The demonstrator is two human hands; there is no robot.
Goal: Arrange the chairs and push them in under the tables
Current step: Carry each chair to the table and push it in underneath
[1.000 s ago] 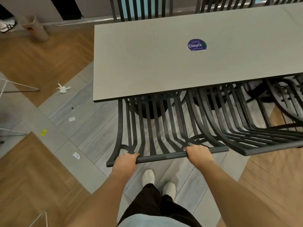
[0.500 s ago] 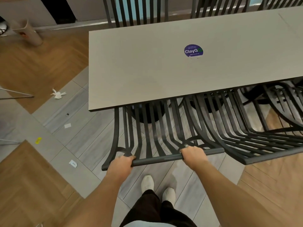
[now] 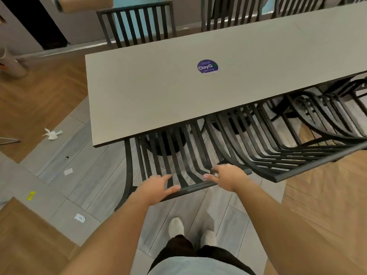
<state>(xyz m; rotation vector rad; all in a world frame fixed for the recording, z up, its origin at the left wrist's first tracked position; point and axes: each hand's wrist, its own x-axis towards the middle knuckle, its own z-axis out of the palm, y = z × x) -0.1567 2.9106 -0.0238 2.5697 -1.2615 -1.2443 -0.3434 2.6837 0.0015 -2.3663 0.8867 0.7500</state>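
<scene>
The top rail (image 3: 195, 187) of the chair (image 3: 168, 161), clenched before, is now released by the left hand (image 3: 156, 187) and the right hand (image 3: 228, 176), and the seat is pushed under the near edge of the table (image 3: 158, 92).

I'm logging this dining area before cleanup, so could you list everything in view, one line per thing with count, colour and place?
table: one, light grey top, centre, with a second top butted against it at far right
sticker: one, round, purple, on the tabletop
near chairs: at least three, black slatted metal, along the table's near edge, seats under the top
far chairs: at least three, black slatted, across the table
crumpled tissue: one, white, on the grey floor tiles at left
paper scraps: two, white, on the tiles at lower left
yellow scrap: one, on the tiles at far left
shoes: two, white, bottom centre
left hand: fingers loose over the nearest chair's top rail
right hand: fingers loose on the same rail
</scene>
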